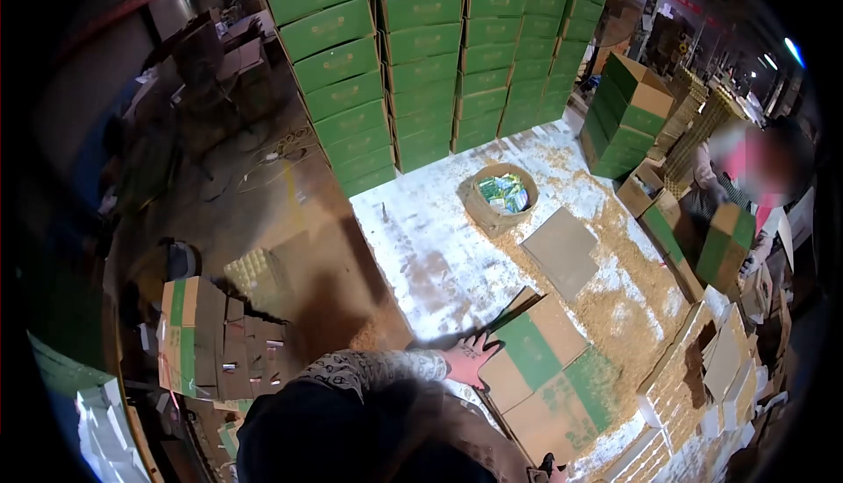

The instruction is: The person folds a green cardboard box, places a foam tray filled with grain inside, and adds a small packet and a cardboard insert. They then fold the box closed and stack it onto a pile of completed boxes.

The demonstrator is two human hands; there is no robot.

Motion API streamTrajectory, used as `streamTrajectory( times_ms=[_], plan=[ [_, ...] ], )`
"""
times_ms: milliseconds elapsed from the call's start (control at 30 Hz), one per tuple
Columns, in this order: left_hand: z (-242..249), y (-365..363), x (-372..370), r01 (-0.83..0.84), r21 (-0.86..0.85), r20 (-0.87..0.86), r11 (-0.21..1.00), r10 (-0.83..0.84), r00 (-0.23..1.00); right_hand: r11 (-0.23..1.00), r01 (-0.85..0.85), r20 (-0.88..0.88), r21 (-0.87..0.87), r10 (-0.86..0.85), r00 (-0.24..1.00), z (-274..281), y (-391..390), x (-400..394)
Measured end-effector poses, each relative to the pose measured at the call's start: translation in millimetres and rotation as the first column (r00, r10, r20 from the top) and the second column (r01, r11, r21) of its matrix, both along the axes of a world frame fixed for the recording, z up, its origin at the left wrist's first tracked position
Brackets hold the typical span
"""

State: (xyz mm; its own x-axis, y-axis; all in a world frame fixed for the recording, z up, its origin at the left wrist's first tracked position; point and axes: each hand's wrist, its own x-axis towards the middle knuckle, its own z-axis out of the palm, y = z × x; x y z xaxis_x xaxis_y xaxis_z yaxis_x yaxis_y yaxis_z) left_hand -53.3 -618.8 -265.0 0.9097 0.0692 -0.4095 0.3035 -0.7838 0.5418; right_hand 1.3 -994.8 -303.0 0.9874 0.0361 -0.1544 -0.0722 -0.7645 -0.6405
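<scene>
My left hand (470,360), pinkish with a patterned sleeve behind it, has its fingers spread at the left edge of a brown and green cardboard box (531,349). The box lies on the whitish work surface (421,263), with its flaps closed or nearly closed and a narrow dark flap raised at its far edge. At the bottom edge of the view, my right hand (556,472) shows only in a small part near the box's near corner; its fingers are too hidden to read.
Green boxes (426,44) are stacked high at the back. A round container (496,219) of small packets and a flat cardboard sheet (562,252) lie beyond the box. Another person (755,167) handles a box at right. Egg-tray-like stacks (694,369) and sawdust lie right.
</scene>
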Motion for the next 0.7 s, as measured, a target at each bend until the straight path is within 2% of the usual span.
streamTrajectory(
  times_ms=[67,100,167,233,267,367,467,567,700],
  plan=[
    [-9.8,1.8,5.9,0.016,0.034,0.02,0.999,-0.017,1.0,1.0,0.0,0.012,0.002,0.0,1.0,5.1,4.4,7.0],
    [-5.6,3.2,9.9,0.071,0.056,-0.033,0.996,-0.07,0.997,1.0,-0.004,0.018,-0.003,0.004,1.0,7.5,10.6,12.1],
    [-2.2,3.7,8.8,0.178,0.166,-0.022,0.97,-0.177,0.984,1.0,-0.003,0.018,-0.005,0.003,1.0,8.3,30.8,22.1],
    [-7.8,1.0,0.9,0.12,0.152,0.044,0.981,-0.128,0.991,1.0,0.007,0.016,-0.006,-0.007,1.0,11.4,46.9,32.8],
    [1.9,1.0,-2.7,0.079,0.084,0.053,0.993,-0.084,0.995,1.0,0.012,0.011,-0.012,-0.012,1.0,13.6,53.0,38.1],
    [5.7,19.5,-11.6,0.091,-0.103,0.101,0.991,-0.08,0.992,0.999,0.029,-0.005,-0.021,-0.03,1.0,18.5,62.3,45.3],
    [-2.2,29.3,-13.0,0.188,-0.077,0.087,0.979,-0.181,0.98,0.999,0.042,-0.005,-0.011,-0.042,0.999,18.6,68.3,49.7],
    [2.0,26.4,-17.8,0.175,-0.099,0.168,0.98,-0.157,0.973,0.998,0.055,-0.007,0.009,-0.055,0.998,19.0,66.2,49.5],
    [0.0,23.2,-15.3,0.163,-0.013,0.075,0.987,-0.162,0.984,0.995,0.08,-0.012,0.058,-0.079,0.997,18.8,61.6,46.3]
  ],
)
